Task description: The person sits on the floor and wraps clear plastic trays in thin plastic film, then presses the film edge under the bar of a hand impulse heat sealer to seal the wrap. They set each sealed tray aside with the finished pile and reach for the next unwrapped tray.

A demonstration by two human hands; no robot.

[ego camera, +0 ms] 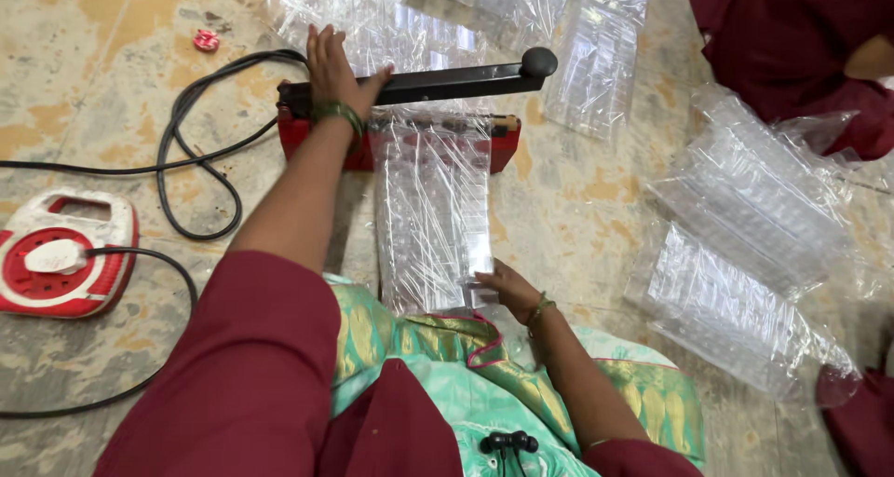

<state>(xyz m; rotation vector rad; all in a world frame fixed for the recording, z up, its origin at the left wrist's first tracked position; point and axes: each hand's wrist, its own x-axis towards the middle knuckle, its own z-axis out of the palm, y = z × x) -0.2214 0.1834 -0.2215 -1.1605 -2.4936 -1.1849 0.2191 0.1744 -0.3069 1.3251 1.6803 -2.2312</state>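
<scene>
**Sealing time on the floor**

Bags of clear plastic lie all around us. We sit on the floor with a red sealing machine (400, 142) in front of us. Our left hand (337, 74) lies flat on its black press bar (438, 82), fingers spread out, not curled around it. We judge that we are pushing the bar down to close one end of a bag.

The clear packet (434, 218) lies long and flat, with its far end under the bar and its near end by our lap. Our right hand (507, 289) touches that near corner. We cannot tell if the fingers pinch it or just rest on it.

A black cable (191, 132) runs from the machine toward a red and white cord reel (60, 265) on our left. More clear packets (745, 244) sit in a heap on our right.

We think the next move calls for lifting the bar gently and keeping the packet straight as it slides out.
</scene>
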